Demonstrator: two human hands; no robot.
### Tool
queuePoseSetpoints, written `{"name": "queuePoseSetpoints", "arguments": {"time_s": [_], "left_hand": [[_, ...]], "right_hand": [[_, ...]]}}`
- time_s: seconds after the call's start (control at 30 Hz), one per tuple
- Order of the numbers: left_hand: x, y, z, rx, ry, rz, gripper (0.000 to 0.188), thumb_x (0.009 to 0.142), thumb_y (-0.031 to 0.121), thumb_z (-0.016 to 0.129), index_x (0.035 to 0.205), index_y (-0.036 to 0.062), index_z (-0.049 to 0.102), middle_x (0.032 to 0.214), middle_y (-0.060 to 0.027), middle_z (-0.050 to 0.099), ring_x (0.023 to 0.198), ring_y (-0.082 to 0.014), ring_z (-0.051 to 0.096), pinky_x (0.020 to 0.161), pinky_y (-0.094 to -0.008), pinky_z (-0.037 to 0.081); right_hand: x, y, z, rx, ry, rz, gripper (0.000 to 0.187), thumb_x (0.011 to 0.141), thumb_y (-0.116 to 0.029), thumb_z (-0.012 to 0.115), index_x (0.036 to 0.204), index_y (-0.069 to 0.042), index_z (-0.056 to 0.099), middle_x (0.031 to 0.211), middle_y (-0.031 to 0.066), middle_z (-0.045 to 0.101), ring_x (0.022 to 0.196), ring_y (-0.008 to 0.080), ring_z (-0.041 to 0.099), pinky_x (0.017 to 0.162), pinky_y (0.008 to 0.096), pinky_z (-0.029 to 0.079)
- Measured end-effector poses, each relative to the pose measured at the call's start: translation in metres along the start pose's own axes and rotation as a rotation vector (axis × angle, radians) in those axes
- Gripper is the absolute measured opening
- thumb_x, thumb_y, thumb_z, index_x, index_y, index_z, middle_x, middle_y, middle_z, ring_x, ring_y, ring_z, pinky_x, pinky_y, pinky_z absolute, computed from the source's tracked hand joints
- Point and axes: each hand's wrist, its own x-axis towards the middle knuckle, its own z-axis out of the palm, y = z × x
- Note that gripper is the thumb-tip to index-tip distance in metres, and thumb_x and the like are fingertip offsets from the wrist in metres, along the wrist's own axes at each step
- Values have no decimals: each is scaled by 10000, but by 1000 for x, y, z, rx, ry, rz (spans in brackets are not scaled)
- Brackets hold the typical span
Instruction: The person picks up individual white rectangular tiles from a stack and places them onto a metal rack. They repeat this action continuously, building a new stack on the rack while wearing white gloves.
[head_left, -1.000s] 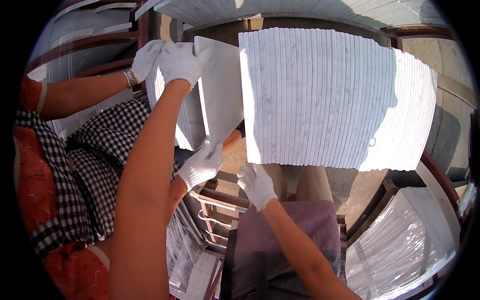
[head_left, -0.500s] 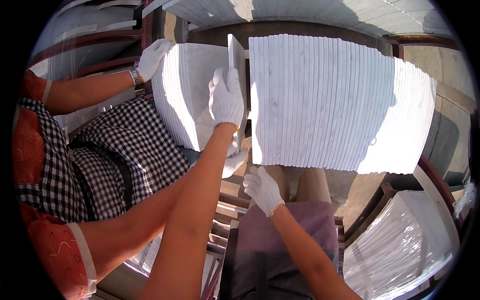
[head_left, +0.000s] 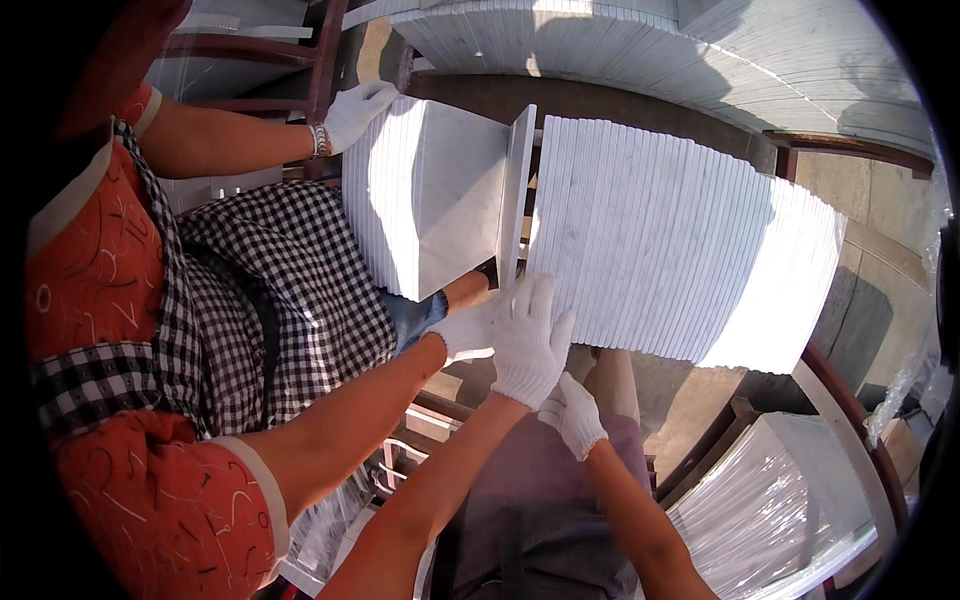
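Note:
My left hand, in a white knit glove, is open with fingers stretched toward the near left corner of a row of white stone tiles standing on edge. Just below it is my right hand, also gloved, its fingers loosely bent, partly behind my left hand, with nothing visible in them. A single tile stands upright and slightly tilted between that row and a second tile stack on the left. A co-worker's gloved hand is beside my left hand; its fingertips are hidden.
The co-worker's other gloved hand rests on the left stack's far corner. Their checkered apron fills the left side. A long tile row lies at the back. Plastic-wrapped slabs stand at the right, by a dark red metal frame.
My left hand has left the single tile and come down and right, close to my right hand. That tile now stands nearer the right row. The whole view has shifted somewhat.

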Motion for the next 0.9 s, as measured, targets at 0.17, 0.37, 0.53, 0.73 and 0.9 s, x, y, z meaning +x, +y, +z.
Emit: {"name": "queuePoseSetpoints", "arguments": {"time_s": [0.17, 0.37, 0.53, 0.73, 0.9], "left_hand": [[-39, 9, -14, -156, -202, -42, 475, 859, 235, 628, 1258, 10, 504, 1155, -169, 554, 1038, -362, 543, 884, -469, 440], [-66, 5, -32, -154, -272, 4, 405, 863, 211, 610, 1200, 10, 510, 1075, -159, 575, 1004, -349, 570, 851, -445, 467], [-69, -5, -39, -110, -273, -92, 403, 877, 214, 601, 1223, 22, 523, 1129, -179, 592, 1021, -372, 579, 864, -460, 471], [-61, 4, -37, -140, -226, -227, 380, 892, 245, 589, 1201, 28, 547, 1095, -205, 605, 991, -393, 586, 854, -474, 472], [-73, 18, -30, -217, -327, -351, 407, 917, 294, 542, 1265, 83, 514, 1136, -208, 586, 1054, -398, 561, 899, -480, 450]], "right_hand": [[-17, -7, -10, -23, 43, -70, 460, 1014, -351, 415, 1307, -6, 497, 1013, 95, 619, 824, 163, 601, 690, 301, 513], [-37, -17, -23, -36, 95, -101, 473, 999, -354, 454, 1305, 5, 486, 1020, 115, 621, 817, 179, 613, 688, 310, 524], [-46, -31, -33, -58, 89, -151, 453, 986, -344, 478, 1278, 2, 503, 1011, 123, 621, 813, 190, 629, 680, 311, 538], [-70, -55, -30, -78, 153, -139, 363, 1002, -313, 457, 1218, -25, 505, 892, 56, 601, 741, 150, 595, 633, 277, 506], [-82, -63, -41, -82, 139, -166, 379, 981, -314, 484, 1218, -19, 509, 882, 55, 601, 739, 149, 599, 630, 278, 507]]}}
